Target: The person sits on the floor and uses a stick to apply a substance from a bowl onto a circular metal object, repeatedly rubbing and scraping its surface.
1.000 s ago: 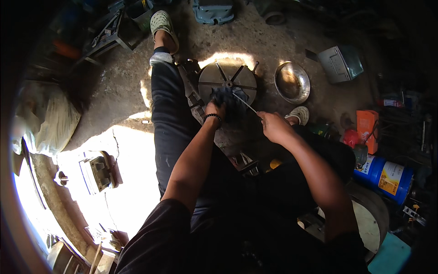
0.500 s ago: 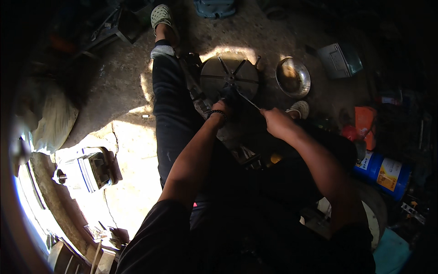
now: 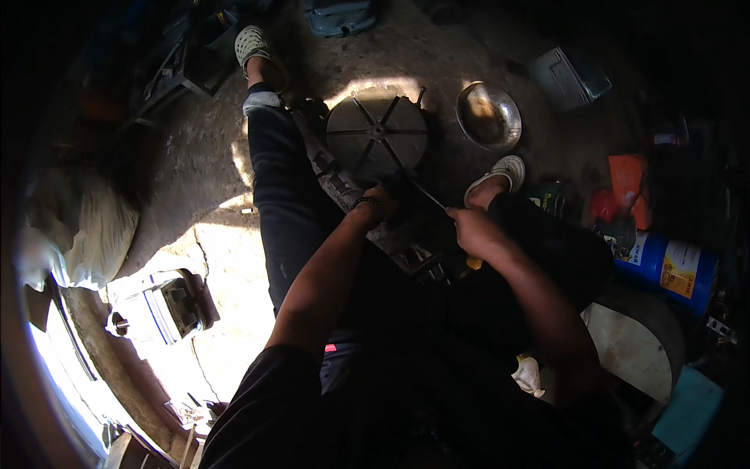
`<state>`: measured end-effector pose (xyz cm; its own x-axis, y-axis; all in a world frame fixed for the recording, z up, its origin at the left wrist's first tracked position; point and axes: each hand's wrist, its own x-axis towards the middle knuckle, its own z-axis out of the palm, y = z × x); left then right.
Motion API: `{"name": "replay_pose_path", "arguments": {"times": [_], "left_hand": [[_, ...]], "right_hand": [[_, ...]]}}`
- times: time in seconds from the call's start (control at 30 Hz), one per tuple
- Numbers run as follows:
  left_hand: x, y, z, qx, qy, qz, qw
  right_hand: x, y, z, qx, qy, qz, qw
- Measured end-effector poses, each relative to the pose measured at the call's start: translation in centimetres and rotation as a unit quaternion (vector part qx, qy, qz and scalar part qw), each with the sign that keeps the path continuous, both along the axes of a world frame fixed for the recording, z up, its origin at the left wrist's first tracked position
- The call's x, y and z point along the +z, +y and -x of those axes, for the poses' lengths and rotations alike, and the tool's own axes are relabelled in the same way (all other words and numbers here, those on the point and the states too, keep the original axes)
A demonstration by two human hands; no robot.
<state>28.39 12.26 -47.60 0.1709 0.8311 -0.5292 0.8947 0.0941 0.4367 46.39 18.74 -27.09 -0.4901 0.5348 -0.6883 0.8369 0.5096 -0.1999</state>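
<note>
My left hand (image 3: 378, 205), with a dark bead bracelet at the wrist, is closed beside the near edge of a round slotted metal table (image 3: 349, 141). A dark thing lies at its fingers, too shaded to make out. My right hand (image 3: 476, 233) is closed on the near end of a thin metal rod (image 3: 429, 193). The rod slants away to the left, and its far end meets the dark patch by my left hand. A grey metal casting (image 3: 337, 181) lies between my left leg and the round table.
A shiny metal bowl (image 3: 508, 117) stands right of the round table. My shoes (image 3: 251, 45) rest on the floor to either side. A blue drum (image 3: 687, 270) and an orange object (image 3: 627, 178) lie at right. A metal vise-like block (image 3: 168, 309) sits in sunlight at left.
Both hands have drawn nearer to me, away from the round table, with the rod and the dark thing. More of its slotted face and of my right shoe shows. The view has shifted slightly.
</note>
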Motion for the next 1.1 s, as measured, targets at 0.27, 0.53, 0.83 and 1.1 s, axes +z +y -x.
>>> {"name": "replay_pose_path", "arguments": {"times": [0.27,0.53,0.83,1.1], "left_hand": [[-0.7,-0.8,0.5,0.284,-0.101,-0.115,0.946],[1.1,0.6,5.2,0.495,-0.123,-0.134,0.85],[-0.4,2.0,5.7,0.533,-0.117,-0.207,0.812],[-0.2,2.1,5.2,0.492,-0.103,-0.182,0.845]], "right_hand": [[3.6,0.0,-1.0,-0.026,0.123,-0.068,0.99],[4.1,-0.1,1.0,-0.001,0.102,-0.04,0.994],[1.2,1.2,5.9,0.031,0.086,-0.029,0.995],[-1.6,1.1,7.8,0.095,0.05,-0.079,0.991]]}}
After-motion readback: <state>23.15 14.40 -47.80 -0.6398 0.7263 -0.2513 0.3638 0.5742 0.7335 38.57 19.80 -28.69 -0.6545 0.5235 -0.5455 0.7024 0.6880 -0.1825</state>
